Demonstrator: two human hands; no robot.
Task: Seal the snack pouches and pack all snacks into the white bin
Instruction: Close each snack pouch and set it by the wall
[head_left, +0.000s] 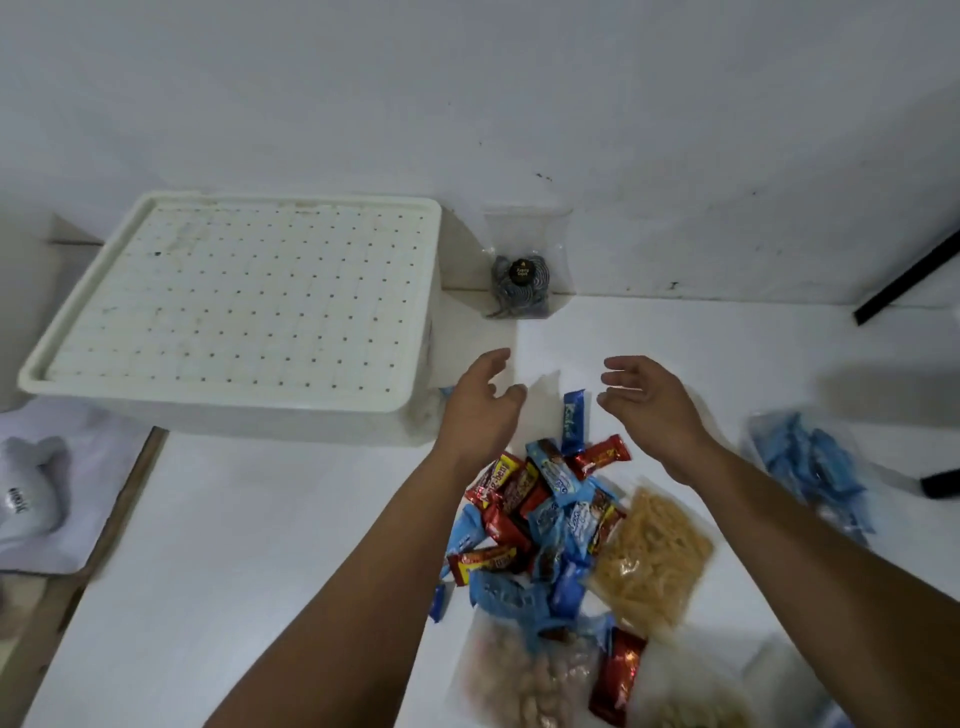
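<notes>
Snack pile (550, 519) lies below and between both wrists, pouches nearest. Left hand (480, 410) and right hand (649, 410) hover empty, fingers relaxed. White bin (234, 306), lid on, left of left hand.

White wall (571, 104) behind, scuffed, small dark marks low down. White tabletop (260, 519), dim flat light, soft shadows. Brown wooden edge (130, 488) along table's left side. Left of it, white sheet or mat (78, 540) with grey-white soft object (31, 493) on top, blurred. Black bar (904, 280) slanting at far right against wall. Second dark object (940, 483) at right edge, cut off, unclear.
</notes>
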